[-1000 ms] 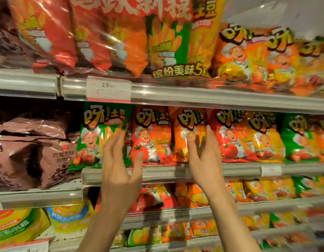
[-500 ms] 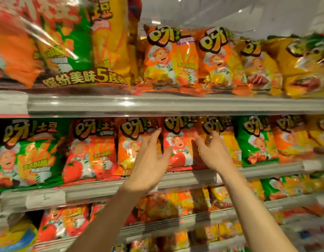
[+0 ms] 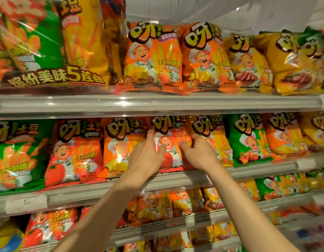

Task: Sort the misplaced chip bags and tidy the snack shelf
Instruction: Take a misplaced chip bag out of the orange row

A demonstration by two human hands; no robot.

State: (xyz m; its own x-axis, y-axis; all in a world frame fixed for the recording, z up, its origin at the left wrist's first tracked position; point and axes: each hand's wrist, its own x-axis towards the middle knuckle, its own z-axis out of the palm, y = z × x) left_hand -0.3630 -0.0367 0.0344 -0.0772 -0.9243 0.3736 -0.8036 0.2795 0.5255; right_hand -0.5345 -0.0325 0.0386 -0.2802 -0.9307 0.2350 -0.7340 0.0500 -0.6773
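A red tomato chip bag (image 3: 171,140) stands in the middle shelf's row, between an orange bag (image 3: 119,148) and a yellow bag (image 3: 218,142). My left hand (image 3: 144,159) holds its left edge, with the index finger slid between it and the orange bag and the thumb on its front. My right hand (image 3: 200,154) holds its right edge, thumb on the front and fingers tucked in beside the yellow bag. Another red tomato bag (image 3: 75,151) stands two places to the left, next to a green bag (image 3: 15,153).
A second green bag (image 3: 248,139) and more orange bags continue to the right. The shelf above (image 3: 157,104) carries large orange and yellow bags and a clear multi-pack (image 3: 48,42). The lower shelves hold smaller mixed bags. The middle shelf's rail (image 3: 257,170) runs just below my wrists.
The view has swung right along the shelf. Both hands moved from open in front of the bags to closing in on the sides of the red tomato bag.
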